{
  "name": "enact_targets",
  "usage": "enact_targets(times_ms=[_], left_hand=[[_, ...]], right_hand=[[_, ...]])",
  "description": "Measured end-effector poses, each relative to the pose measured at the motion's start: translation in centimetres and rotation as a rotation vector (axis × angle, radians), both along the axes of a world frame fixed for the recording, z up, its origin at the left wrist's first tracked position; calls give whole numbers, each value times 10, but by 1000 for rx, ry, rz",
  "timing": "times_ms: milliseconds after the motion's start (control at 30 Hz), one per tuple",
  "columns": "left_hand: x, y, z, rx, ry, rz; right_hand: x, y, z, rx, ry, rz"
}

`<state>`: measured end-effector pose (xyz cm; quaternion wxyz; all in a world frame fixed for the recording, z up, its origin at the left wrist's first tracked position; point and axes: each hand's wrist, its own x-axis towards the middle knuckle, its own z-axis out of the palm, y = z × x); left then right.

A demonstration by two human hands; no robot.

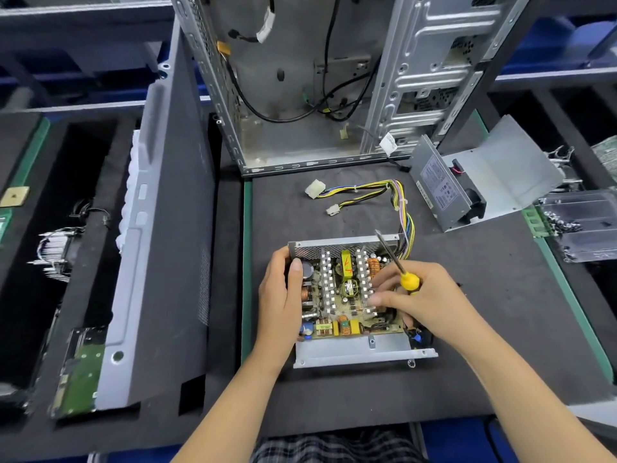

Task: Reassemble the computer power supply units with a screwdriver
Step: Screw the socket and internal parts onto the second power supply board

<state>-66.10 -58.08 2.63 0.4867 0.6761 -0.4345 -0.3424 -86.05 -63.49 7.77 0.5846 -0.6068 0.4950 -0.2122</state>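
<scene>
An open power supply unit (354,352) lies on the dark mat in front of me, its circuit board (347,295) with heat sinks and coils exposed. My left hand (280,295) grips the unit's left wall. My right hand (424,295) rests on the right side of the board, fingers touching a heat sink, and holds a yellow-handled screwdriver (400,265) whose shaft points up and away. A bundle of yellow and black cables (377,192) runs from the unit's far right corner to white plugs. The unit's grey cover (484,182) with its fan lies at the right.
An empty computer case (320,78) stands upright behind the mat. A black case side panel (160,245) leans at the left. Bins at left hold a heat sink (55,252) and a hard drive (80,369). A loose screw (411,363) lies by the unit's front edge.
</scene>
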Motion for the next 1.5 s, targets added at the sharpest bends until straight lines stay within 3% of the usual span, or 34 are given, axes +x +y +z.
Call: enact_targets(times_ms=[567,700,867,1133,1333,1400,1500], left_hand=[[3,2,2,10,-12,-16],[9,4,16,-43,53,-74],[10,-8,46,-224,-103,-145],[-18,-31,85,-345,-334,-316],[-37,-42,98,-273,-328,-419],[-41,-45,99,-244,-345,-437],[-48,-47,100,-196,-312,-460]], right_hand=[[-8,1,4,-41,56,-23],[-44,-1,0,-194,247,-249],[-66,0,-16,-328,576,-387],[-75,3,-29,-178,490,-391],[-73,7,-26,-296,709,-222],[-73,8,-24,-299,659,-259],[-73,8,-11,-207,356,-421]])
